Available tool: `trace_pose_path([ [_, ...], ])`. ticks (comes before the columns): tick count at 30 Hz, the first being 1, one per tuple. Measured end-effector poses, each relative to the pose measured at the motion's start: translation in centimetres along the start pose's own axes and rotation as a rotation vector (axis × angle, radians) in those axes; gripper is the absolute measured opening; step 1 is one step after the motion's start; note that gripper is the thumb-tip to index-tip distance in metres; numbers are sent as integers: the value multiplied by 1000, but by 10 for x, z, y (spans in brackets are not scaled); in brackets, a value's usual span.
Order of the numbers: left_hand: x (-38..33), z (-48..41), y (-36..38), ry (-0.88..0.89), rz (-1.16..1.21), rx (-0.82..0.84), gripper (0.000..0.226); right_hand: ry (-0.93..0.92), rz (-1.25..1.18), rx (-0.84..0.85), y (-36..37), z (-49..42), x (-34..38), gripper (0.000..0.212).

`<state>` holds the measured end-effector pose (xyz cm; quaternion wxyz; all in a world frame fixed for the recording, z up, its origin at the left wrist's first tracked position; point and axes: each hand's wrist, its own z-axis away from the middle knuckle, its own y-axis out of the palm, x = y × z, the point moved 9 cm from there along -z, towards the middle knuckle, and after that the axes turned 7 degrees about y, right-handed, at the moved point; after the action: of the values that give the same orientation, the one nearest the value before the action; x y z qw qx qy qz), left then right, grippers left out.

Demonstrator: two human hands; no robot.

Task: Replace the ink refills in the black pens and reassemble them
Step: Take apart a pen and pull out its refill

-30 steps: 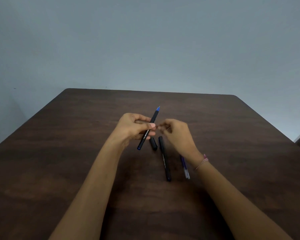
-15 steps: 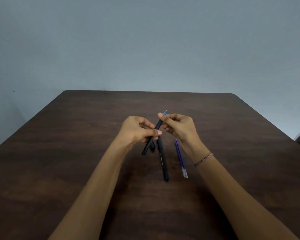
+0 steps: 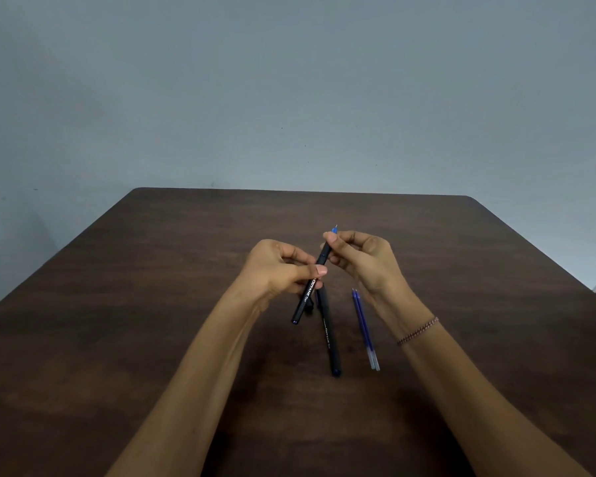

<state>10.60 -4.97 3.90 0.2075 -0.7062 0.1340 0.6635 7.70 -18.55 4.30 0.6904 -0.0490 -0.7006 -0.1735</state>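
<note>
- Right hand [image 3: 362, 259] had moved up off the table to the far end of the slim black plastic pen [image 3: 305, 297], uncovering two thin blue ink refills [image 3: 363, 325] lying side by side on the dark wooden table [image 3: 152, 304].
- Left hand [image 3: 279, 270] gripped the barrel mid-length, fingers curled round it, probably as the fixed anchor.
- Right thumb and fingers pinched the nose section below the blue tip [image 3: 334, 230]; looked set to unscrew it.
- Second black pen [image 3: 327, 335] lay flat between the held pen and the refills, untouched.
</note>
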Motion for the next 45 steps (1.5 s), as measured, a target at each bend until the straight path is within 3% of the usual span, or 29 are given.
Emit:
trace_pose_path([
  [6, -4, 2, 0, 16, 54, 5, 15, 28, -75, 205, 9, 0, 3, 16],
  [8, -4, 1, -2, 16, 74, -11, 14, 28, -76, 194, 9, 0, 3, 17],
  [12, -4, 0, -3, 26, 58, -24, 13, 13, 30, 60, 4, 1, 2, 47],
  [17, -2, 0, -2, 25, 23, -15, 14, -65, 71, 15, 2, 2, 7, 31],
  [26, -5, 1, -6, 35, 68, -42, 16, -20, -95, 237, 18, 5, 4, 28],
  [33, -8, 2, -4, 53, 76, -32, 18, -54, 14, 46, 7, 3, 5, 37],
  [45, -5, 2, -4, -7, 0, 14, 22, -24, -23, 110, 12, 2, 1, 23],
])
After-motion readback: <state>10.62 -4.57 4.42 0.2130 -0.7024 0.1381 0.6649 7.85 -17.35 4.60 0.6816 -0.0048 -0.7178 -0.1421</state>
